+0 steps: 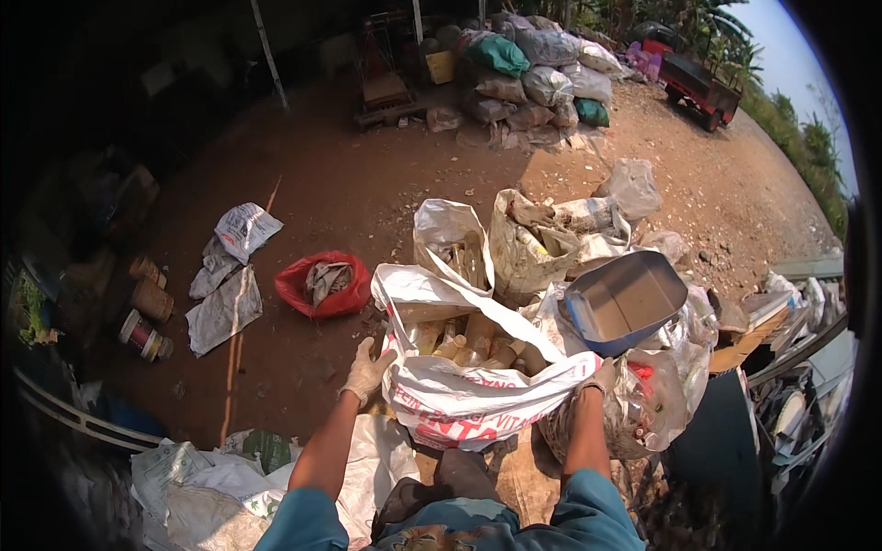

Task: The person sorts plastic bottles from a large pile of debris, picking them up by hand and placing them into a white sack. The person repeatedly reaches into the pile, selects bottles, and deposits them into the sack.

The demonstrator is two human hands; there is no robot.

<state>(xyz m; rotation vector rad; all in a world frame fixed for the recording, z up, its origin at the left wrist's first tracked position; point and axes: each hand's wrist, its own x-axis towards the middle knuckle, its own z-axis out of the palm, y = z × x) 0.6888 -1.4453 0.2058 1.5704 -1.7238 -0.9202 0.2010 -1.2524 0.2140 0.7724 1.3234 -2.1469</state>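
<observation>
i see the person's pale-gloved left hand (367, 372) grasping the left rim of a large white woven sack with red print (482, 390), while the right hand (602, 376) is closed on its right rim, its fingertips hard to make out. the sack stands just before the person's legs, mouth spread above translucent, yellowish plastic bottles (478, 335). a blue rectangular plastic tub (643, 338) rests tilted just beyond the right hand, and an open red plastic bag (358, 288) sits off to the left on brown earth (312, 363).
</observation>
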